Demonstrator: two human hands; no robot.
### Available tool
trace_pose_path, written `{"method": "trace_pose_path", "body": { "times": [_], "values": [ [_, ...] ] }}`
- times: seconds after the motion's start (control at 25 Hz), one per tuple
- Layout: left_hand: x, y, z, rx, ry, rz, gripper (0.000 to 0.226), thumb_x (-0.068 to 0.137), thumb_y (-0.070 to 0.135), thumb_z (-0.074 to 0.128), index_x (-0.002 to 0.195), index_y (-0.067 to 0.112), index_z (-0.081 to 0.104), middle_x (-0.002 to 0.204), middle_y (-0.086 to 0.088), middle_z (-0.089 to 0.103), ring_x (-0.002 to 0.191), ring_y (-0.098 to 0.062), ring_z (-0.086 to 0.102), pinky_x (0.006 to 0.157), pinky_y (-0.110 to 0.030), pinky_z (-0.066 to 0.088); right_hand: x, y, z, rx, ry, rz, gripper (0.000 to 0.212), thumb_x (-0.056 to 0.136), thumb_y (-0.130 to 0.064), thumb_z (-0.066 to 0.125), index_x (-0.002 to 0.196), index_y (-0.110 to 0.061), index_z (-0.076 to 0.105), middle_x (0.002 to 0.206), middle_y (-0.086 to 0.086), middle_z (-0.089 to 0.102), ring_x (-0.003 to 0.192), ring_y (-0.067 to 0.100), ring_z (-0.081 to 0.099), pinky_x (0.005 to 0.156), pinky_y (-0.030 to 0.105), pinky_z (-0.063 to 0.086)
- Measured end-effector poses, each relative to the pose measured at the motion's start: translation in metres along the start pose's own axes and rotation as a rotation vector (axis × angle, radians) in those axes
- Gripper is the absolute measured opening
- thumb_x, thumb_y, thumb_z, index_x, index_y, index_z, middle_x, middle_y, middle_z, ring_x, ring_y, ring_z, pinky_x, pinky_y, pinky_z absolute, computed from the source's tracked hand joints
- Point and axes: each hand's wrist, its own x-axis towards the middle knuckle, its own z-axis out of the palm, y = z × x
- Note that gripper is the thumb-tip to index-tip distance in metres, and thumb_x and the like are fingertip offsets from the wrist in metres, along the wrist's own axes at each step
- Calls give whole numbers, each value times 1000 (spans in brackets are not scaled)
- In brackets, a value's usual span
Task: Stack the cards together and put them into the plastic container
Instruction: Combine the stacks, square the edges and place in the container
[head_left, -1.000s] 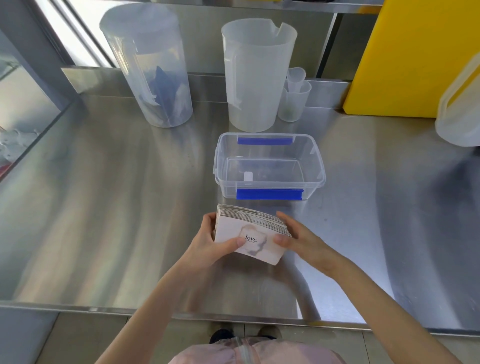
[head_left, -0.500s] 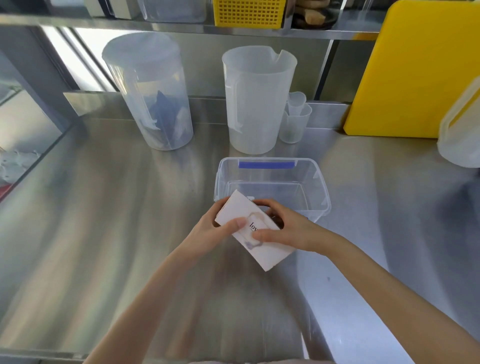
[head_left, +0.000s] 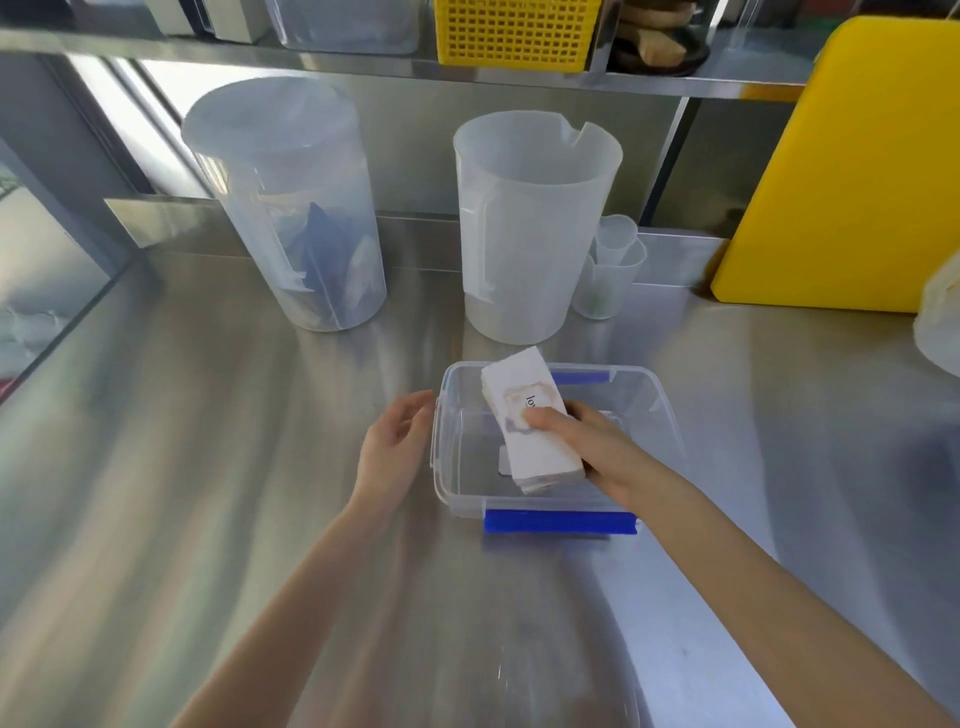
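A stack of white cards (head_left: 527, 421) with a pale picture and black lettering on top is held over the inside of the clear plastic container (head_left: 662, 415), which has blue clips at front and back. My right hand (head_left: 587, 441) grips the stack from the right, thumb on the top card. The stack's far end rises above the container's back rim. My left hand (head_left: 392, 449) is open, fingers apart, just left of the container's left wall and holding nothing.
On the steel counter (head_left: 208, 467) behind the container stand a lidded translucent jug (head_left: 291, 208), an open translucent jug (head_left: 530, 228) and small measuring cups (head_left: 610, 270). A yellow board (head_left: 841, 171) leans at the back right. A shelf above carries a yellow basket (head_left: 514, 31).
The card stack has moved forward from the counter into the container. My left hand let go of it and now sits beside the container; my right hand alone holds the stack.
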Motion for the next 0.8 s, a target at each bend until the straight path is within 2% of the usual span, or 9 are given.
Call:
{"method": "trace_pose_path", "body": {
  "times": [0.12,0.2,0.32,0.36,0.44,0.52,0.6,0.64,0.8],
  "values": [
    [17,-19,12,22,60,-97,37,89,19,45,126,18,50,126,0,56,108,-15,55,98,-28,40,27,5,12,-43,22,123,54,73,-38,65,118,-16,44,103,4,65,91,19,63,82,36,51],
    [24,-31,19,0,37,-138,40,90,23,44,130,17,46,132,-4,55,116,-20,55,104,-35,41,40,11,23,-64,28,189,55,71,-37,66,116,-12,46,109,9,65,95,24,63,87,40,51],
    [24,-41,27,-36,-12,-81,38,92,26,42,129,18,49,121,0,62,100,-11,60,81,-11,49,51,23,37,-149,1,226,49,70,-37,65,109,-12,49,104,9,66,90,23,63,76,34,51],
    [24,-43,28,-39,-9,-64,37,93,26,41,128,19,49,117,1,63,97,-9,60,75,-9,49,53,25,42,-187,-28,221,47,70,-36,65,108,-13,49,100,5,65,89,20,62,73,31,50],
    [25,-45,29,-39,8,-54,37,93,26,40,128,20,49,114,2,64,97,-10,60,76,-14,48,55,25,50,-228,-82,204,48,68,-36,62,110,-14,52,102,3,65,95,19,61,82,31,49],
    [26,-45,29,-32,3,-56,38,93,27,40,129,19,48,114,2,63,98,-11,59,75,-11,48,58,24,48,-274,-91,210,37,66,-39,61,99,-22,59,103,3,65,97,21,60,89,34,49],
    [25,-45,28,-13,-8,-51,39,93,27,40,131,18,47,114,4,61,96,-9,58,67,0,45,57,21,44,-285,-88,236,15,75,-41,59,78,-27,55,90,-2,64,87,17,59,79,30,48],
    [25,-44,28,-8,-9,-48,39,93,28,39,131,18,46,113,5,60,96,-8,57,64,2,44,55,20,43,-288,-89,242,14,78,-41,57,75,-28,52,86,-3,62,83,15,58,75,29,47],
    [26,-44,27,0,10,-40,39,94,27,39,131,20,47,120,2,61,102,-10,56,75,-12,44,52,16,54,-328,-144,201,12,83,-37,55,86,-26,59,90,-2,63,69,5,56,56,19,44]
  ]
}}
